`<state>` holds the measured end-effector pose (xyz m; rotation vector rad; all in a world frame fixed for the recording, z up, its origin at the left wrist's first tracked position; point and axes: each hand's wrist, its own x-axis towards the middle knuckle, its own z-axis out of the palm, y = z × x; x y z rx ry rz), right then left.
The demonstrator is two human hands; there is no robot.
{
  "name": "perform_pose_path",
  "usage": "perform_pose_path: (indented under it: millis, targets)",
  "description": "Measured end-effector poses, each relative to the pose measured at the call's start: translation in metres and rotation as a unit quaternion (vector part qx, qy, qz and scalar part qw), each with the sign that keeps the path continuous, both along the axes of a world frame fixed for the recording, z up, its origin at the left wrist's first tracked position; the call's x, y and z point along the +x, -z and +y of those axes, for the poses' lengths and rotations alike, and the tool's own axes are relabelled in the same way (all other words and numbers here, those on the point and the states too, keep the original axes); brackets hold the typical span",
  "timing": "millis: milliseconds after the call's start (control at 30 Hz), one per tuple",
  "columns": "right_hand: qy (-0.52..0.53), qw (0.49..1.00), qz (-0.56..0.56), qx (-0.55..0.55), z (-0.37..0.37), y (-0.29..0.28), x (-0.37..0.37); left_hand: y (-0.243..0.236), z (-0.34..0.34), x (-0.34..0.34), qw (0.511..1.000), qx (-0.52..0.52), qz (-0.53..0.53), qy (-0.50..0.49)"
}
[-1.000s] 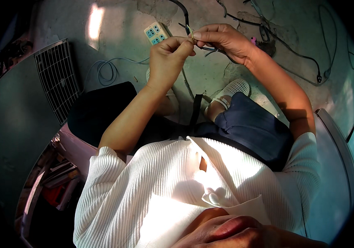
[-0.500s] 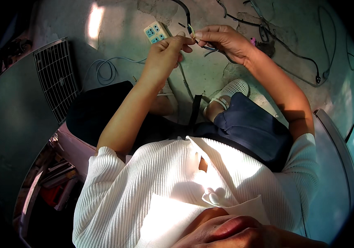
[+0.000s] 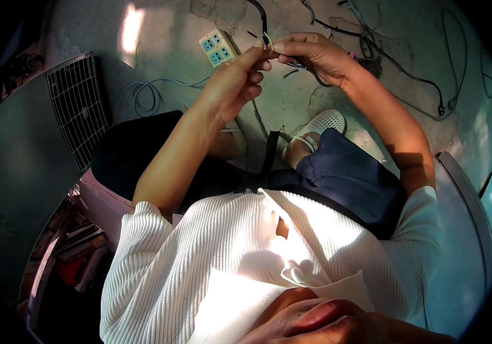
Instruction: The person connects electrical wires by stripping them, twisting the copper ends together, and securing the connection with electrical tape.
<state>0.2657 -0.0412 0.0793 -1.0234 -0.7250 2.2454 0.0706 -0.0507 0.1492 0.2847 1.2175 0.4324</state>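
Observation:
A black cable [image 3: 263, 16] comes down from the top edge, with a thin yellow-green wire [image 3: 267, 41] showing at its end. My left hand [image 3: 239, 79] pinches the wires at this end between thumb and forefinger, its other fingers loosely curled. Meeting it from the right, my right hand [image 3: 318, 56] is closed on the wires too, fingertips nearly touching the left ones. A second dark cable [image 3: 319, 80] bends out below my right hand, and a short bluish wire end [image 3: 290, 73] sticks out beside it. My fingers hide the exact joint.
A cream power strip with blue sockets [image 3: 218, 48] lies left of my hands, a grey cable coil [image 3: 147, 98] beyond it. Several black cables [image 3: 409, 73] lie on the floor at right. A wire grille [image 3: 78, 103] stands at left. My sandalled foot [image 3: 327, 122] is below.
My left hand has turned slightly, its lower fingers showing more, and shifted a little right with the wires. My right hand has barely moved.

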Motion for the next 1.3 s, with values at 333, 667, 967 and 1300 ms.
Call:
perform_pose_path:
  millis: [333, 667, 967, 1300]
  targets:
    - [0.016, 0.994, -0.074, 0.077, -0.007, -0.002, -0.004, 0.006, -0.006, 0.004, 0.906, 0.304, 0.243, 0.166]
    - [-0.012, 0.999, -0.002, 0.032, -0.009, 0.003, -0.004, 0.008, -0.007, 0.006, 0.802, 0.445, 0.335, 0.217]
    - [-0.027, 0.995, -0.011, 0.099, -0.006, 0.012, -0.005, 0.011, -0.006, 0.003, 0.858, 0.352, 0.293, 0.234]
    - [0.007, 0.989, -0.006, 0.15, -0.004, 0.014, -0.009, 0.021, -0.004, 0.001, 0.999, 0.029, -0.006, -0.035]
